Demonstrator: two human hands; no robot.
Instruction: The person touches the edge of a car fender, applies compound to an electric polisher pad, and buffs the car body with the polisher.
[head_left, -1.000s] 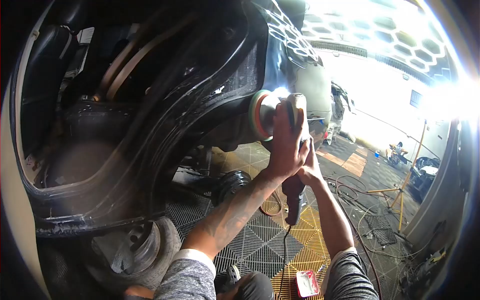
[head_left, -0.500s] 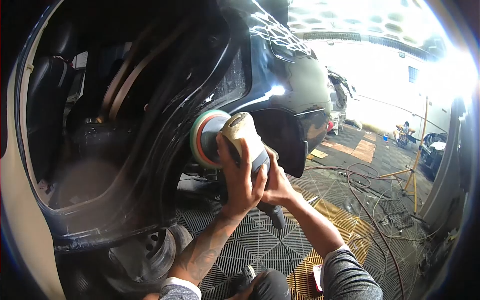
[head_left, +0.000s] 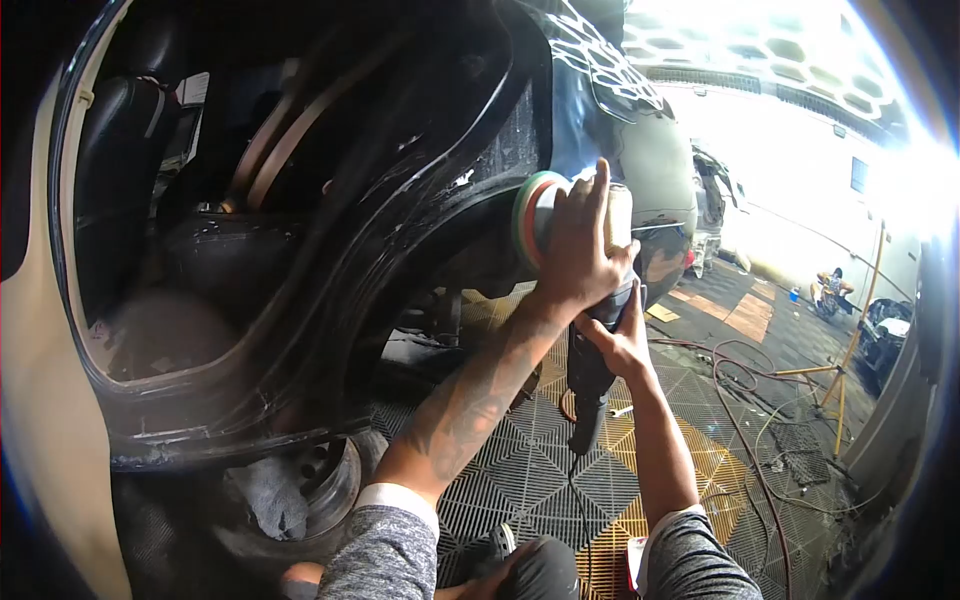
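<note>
Both my hands hold a corded polisher with a light-coloured head and a dark handle hanging down. My left hand lies over the head, its index finger stretched upward and the others around it. Lower down, my right hand wraps the body where the handle starts. The round green-and-orange pad faces left, at the glossy dark rear panel of a car, above the wheel arch. Whether the pad touches the paint is hard to tell. From the handle's end a black cord runs down.
On the left is the car's open doorway, with a seat inside. A wheel lies below the sill. Hoses cross the grated floor on the right, near a yellow stand. Another person is farther back.
The polisher has moved right and upward along the car with both hands on it. Its handle now hangs more upright. The view has shifted slightly too.
</note>
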